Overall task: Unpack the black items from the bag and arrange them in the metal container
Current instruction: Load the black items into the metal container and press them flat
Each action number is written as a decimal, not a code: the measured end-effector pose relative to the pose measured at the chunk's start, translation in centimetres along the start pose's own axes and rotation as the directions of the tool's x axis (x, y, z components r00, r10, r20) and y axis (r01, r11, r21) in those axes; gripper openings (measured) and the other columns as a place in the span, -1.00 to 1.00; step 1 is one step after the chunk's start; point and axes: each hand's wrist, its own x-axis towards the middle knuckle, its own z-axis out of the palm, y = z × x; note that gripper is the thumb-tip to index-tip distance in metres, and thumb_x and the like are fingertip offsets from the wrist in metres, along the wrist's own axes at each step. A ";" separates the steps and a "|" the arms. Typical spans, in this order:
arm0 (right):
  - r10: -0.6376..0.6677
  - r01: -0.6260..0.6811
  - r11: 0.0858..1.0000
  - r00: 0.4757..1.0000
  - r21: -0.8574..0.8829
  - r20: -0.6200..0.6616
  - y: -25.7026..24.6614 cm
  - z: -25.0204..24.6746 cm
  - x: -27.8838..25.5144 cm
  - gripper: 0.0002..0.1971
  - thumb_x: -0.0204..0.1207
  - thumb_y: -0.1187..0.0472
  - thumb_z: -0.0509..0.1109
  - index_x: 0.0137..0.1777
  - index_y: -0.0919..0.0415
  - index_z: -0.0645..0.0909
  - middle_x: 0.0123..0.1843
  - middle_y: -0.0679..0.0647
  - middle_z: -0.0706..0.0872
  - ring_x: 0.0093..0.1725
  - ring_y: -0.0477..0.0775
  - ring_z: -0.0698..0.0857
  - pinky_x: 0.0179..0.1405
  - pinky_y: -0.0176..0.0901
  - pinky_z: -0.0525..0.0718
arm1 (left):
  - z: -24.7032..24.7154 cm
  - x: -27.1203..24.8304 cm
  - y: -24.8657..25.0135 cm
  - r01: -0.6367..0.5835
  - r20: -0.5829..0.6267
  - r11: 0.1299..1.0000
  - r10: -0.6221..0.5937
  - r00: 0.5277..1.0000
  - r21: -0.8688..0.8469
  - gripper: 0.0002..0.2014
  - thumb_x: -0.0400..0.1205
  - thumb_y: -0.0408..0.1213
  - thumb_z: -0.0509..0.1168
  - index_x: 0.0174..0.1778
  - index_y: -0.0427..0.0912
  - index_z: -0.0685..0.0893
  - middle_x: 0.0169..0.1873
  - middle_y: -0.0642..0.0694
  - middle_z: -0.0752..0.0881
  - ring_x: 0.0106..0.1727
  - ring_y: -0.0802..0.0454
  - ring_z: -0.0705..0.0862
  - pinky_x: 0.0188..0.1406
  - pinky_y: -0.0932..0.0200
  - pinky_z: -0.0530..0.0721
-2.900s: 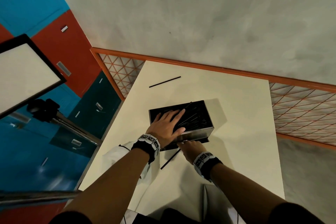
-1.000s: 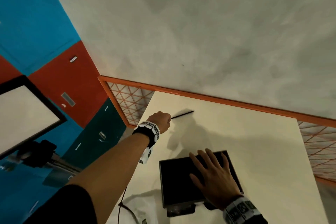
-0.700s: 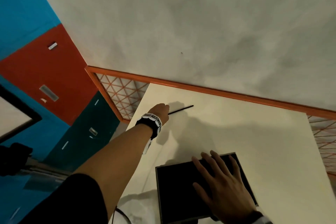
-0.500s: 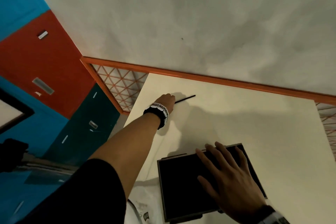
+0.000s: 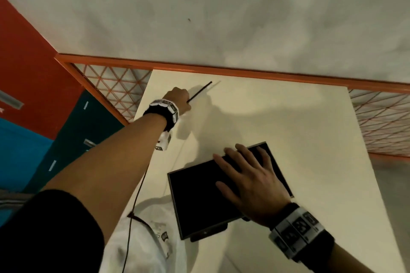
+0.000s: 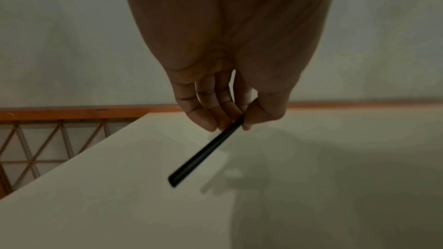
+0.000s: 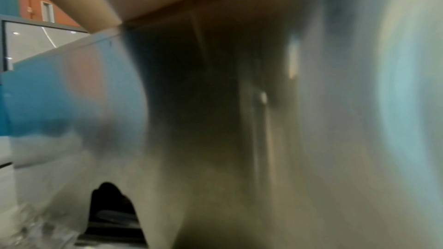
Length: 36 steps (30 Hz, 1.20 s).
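Cream table (image 5: 288,117) (orange rail (image 5: 244,72) behind), grey floor (image 5: 221,6).

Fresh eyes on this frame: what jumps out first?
The left hand, stretched to the far left corner of the cream table, pinches a thin black stick by one end, its free end lifted off the surface. Nearer the person, the right hand lies flat with fingers spread over the metal container, whose inside looks dark. A white bag sits crumpled at the near left edge.
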 end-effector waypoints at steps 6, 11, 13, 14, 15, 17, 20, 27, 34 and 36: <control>-0.010 0.011 1.000 0.999 0.006 -0.037 0.3 0.6 -0.2 -0.41 0.71 -0.30 -0.09 0.69 -0.12 0.14 0.62 0.00 0.35 0.65 0.23 0.24 0.53 0.45 0.21 | -6.3 -4.1 3.8 -0.113 -0.086 0.981 0.100 0.991 -0.160 -0.87 0.56 -0.18 0.45 -0.01 -0.07 0.81 0.00 -0.14 0.80 0.07 -0.19 0.75 0.09 0.02 0.70; -0.027 0.040 0.996 0.987 0.078 -0.159 0.4 0.6 -0.4 -0.47 0.72 -0.20 0.02 0.62 -0.04 0.33 0.60 0.01 0.42 0.62 0.20 0.33 0.54 0.37 0.25 | -10.5 -12.0 9.0 -0.255 -0.166 0.936 0.218 0.962 -0.244 -0.85 0.58 -0.29 0.44 0.05 -0.17 0.81 -0.02 -0.13 0.81 0.01 -0.13 0.74 0.08 -0.01 0.70; -0.013 0.056 0.985 0.965 0.161 -0.261 0.6 0.3 -0.5 -0.53 0.71 -0.11 0.13 0.53 0.05 0.47 0.56 0.04 0.49 0.58 0.18 0.40 0.54 0.30 0.29 | -9.9 -15.7 10.5 -0.286 -0.188 0.917 0.240 0.952 -0.276 -0.86 0.56 -0.28 0.44 0.02 -0.11 0.81 -0.03 -0.11 0.80 0.01 -0.12 0.74 0.09 -0.01 0.69; 0.005 0.065 0.976 0.948 0.208 -0.318 1.0 0.0 -0.8 -0.56 0.70 -0.06 0.17 0.49 0.10 0.53 0.53 0.05 0.53 0.56 0.16 0.44 0.53 0.26 0.33 | -9.3 -17.8 11.3 -0.294 -0.193 0.910 0.246 0.950 -0.292 -0.86 0.55 -0.28 0.43 0.00 -0.09 0.80 -0.04 -0.10 0.79 0.02 -0.13 0.73 0.10 -0.03 0.68; 0.040 0.066 0.960 0.929 0.271 -0.369 1.4 -0.1 -1.1 -0.58 0.69 -0.02 0.18 0.45 0.14 0.57 0.50 0.07 0.56 0.52 0.15 0.47 0.51 0.20 0.38 | -8.2 -19.7 11.8 -0.293 -0.189 0.904 0.243 0.951 -0.312 -0.87 0.55 -0.27 0.42 0.00 -0.08 0.79 -0.04 -0.09 0.77 0.02 -0.14 0.73 0.10 -0.05 0.68; 0.166 0.043 0.896 0.891 0.442 -0.423 2.5 -0.5 -1.8 -0.61 0.68 0.04 0.18 0.38 0.19 0.61 0.44 0.07 0.61 0.44 0.12 0.55 0.46 0.08 0.48 | -5.7 -23.1 12.6 -0.282 -0.177 0.902 0.235 0.956 -0.327 -0.86 0.57 -0.27 0.38 0.02 -0.08 0.75 -0.04 -0.10 0.71 0.03 -0.16 0.71 0.07 -0.06 0.66; 0.391 -0.020 0.737 0.828 0.675 -0.402 4.2 -1.5 -3.1 -0.70 0.67 0.21 0.18 0.27 0.20 0.66 0.31 0.04 0.67 0.29 0.07 0.64 0.34 -0.21 0.53 | -1.3 -26.7 12.6 -0.246 -0.139 0.925 0.214 0.967 -0.289 -0.81 0.65 -0.27 0.31 0.15 -0.11 0.70 0.04 -0.10 0.65 0.10 -0.18 0.67 0.04 0.00 0.59; 0.581 -0.117 0.432 0.795 0.894 -0.176 4.6 -2.8 -3.9 -0.75 0.69 0.22 0.22 0.23 0.10 0.70 0.21 -0.05 0.75 0.23 -0.06 0.66 0.29 -0.20 0.55 | 3.8 -29.7 11.6 -0.200 -0.214 0.949 0.148 0.966 -0.243 -0.70 0.69 -0.31 0.29 0.34 -0.16 0.69 0.17 -0.12 0.61 0.25 -0.13 0.59 0.16 0.01 0.62; 0.357 -0.074 0.766 0.875 0.638 -0.327 2.7 -1.1 -3.1 -0.66 0.71 0.22 0.22 0.43 0.30 0.56 0.41 0.11 0.58 0.36 0.10 0.58 0.38 -0.37 0.38 | 4.3 -31.2 11.0 -0.144 -0.291 0.913 0.029 0.956 -0.382 -0.36 0.58 -0.02 0.46 0.54 -0.17 0.47 0.41 -0.10 0.44 0.47 -0.09 0.42 0.52 0.05 0.48; 0.358 -0.094 0.757 0.887 0.646 -0.292 2.2 -0.4 -3.0 -0.64 0.72 0.20 0.20 0.44 0.31 0.53 0.43 0.13 0.56 0.40 0.14 0.56 0.44 -0.27 0.41 | 4.0 -31.0 10.4 -0.082 -0.146 0.910 0.024 0.989 -0.407 -0.14 0.54 0.07 0.49 0.68 -0.19 0.28 0.56 -0.13 0.34 0.60 -0.11 0.31 0.61 0.04 0.36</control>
